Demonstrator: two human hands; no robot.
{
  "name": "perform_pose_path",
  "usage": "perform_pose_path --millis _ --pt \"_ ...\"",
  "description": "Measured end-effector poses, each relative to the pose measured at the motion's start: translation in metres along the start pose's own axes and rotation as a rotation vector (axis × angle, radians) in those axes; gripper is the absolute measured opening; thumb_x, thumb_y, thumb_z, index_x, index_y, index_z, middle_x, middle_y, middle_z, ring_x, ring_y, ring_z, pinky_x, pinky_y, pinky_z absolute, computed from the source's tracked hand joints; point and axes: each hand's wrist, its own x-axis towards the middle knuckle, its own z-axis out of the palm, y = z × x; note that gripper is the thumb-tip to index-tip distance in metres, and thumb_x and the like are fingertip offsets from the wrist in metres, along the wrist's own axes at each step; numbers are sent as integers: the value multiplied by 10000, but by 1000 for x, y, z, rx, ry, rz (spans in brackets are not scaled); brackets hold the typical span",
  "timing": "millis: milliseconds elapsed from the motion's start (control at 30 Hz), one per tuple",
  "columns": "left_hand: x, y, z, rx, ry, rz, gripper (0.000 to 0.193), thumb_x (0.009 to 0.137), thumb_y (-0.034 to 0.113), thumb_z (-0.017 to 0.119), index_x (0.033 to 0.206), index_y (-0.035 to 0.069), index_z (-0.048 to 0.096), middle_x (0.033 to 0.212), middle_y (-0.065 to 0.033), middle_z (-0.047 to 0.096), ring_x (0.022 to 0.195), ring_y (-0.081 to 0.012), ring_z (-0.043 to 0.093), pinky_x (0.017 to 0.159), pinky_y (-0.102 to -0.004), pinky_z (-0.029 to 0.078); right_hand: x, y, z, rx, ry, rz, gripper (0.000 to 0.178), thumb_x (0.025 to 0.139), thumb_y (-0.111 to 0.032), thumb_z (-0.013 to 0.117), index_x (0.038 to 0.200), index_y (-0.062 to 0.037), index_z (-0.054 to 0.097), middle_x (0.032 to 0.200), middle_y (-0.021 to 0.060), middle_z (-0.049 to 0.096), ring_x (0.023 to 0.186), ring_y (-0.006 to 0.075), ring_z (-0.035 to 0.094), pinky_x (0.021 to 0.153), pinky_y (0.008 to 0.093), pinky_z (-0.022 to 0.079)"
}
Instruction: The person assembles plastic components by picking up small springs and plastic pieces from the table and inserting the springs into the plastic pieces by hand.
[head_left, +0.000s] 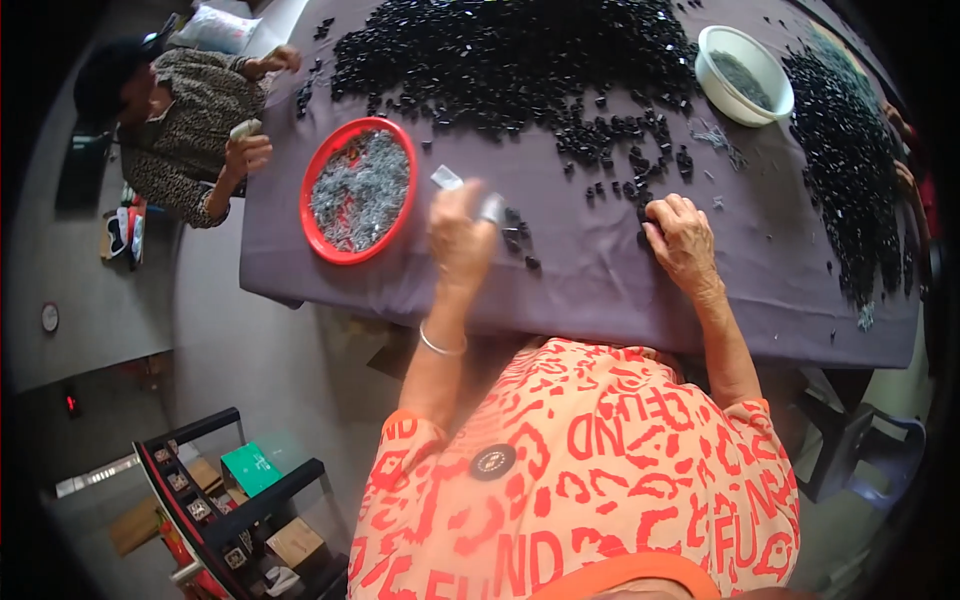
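My left hand [462, 240] is smeared by motion above the table, just right of a red basket [312, 225]. Its fingers are closed around something pale and shiny that I cannot make out. A whitish, see-through piece [446, 178] shows just beyond the fingers. Inside the basket lie many small clear-grey pieces [360, 190]. A few black pieces [514, 232] lie to the right of this hand. My right hand [684, 242] rests on the cloth with curled fingers. A small black piece [642, 238] shows at its fingertips, at the near end of a trail of similar pieces.
A large heap of black pieces [520, 60] covers the far side of the purple tablecloth [590, 290]. More black pieces [845, 170] lie at right, near a white bowl [705, 75] of grey pieces. A person [195, 115] works at left; another's hand [905, 178] shows at far right.
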Motion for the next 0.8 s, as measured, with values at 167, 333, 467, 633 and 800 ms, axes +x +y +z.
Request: perform_pose_path --millis 167,333,467,633,800 --pt "14 17 11 -338 386 -166 211 752 44 648 961 50 621 841 -136 596 779 -302 568 710 -371 473 -3 3 0 -2 19 55 142 759 -141 634 872 -90 564 849 51 534 854 250 540 718 370 406" --pt "-47 76 37 -339 -89 352 301 656 -11 691 941 67 636 834 -91 604 763 -277 576 700 -345 469 -1 6 7 2 75 -40 158 753 -155 641 874 -89 565 850 68 536 860 254 540 722 366 398" --pt "-58 62 42 -254 -119 355 291 666 11 694 940 90 640 850 -81 609 810 -262 578 720 -344 460 -9 13 -9 120 94 7 148 767 -116 647 900 -76 598 865 70 581 861 251 564 748 360 417" --pt "-62 49 35 -28 -82 231 247 698 109 689 940 123 644 906 -42 604 894 -240 563 789 -381 428 -19 56 -19 108 463 221 79 772 -31 638 846 -22 611 802 89 590 739 237 585 663 326 472" --pt "-62 58 34 98 -19 224 305 675 60 712 964 138 661 924 -46 606 882 -254 560 781 -376 434 -2 84 -28 57 437 226 108 750 -118 672 842 -91 622 794 83 578 798 276 580 718 382 474"
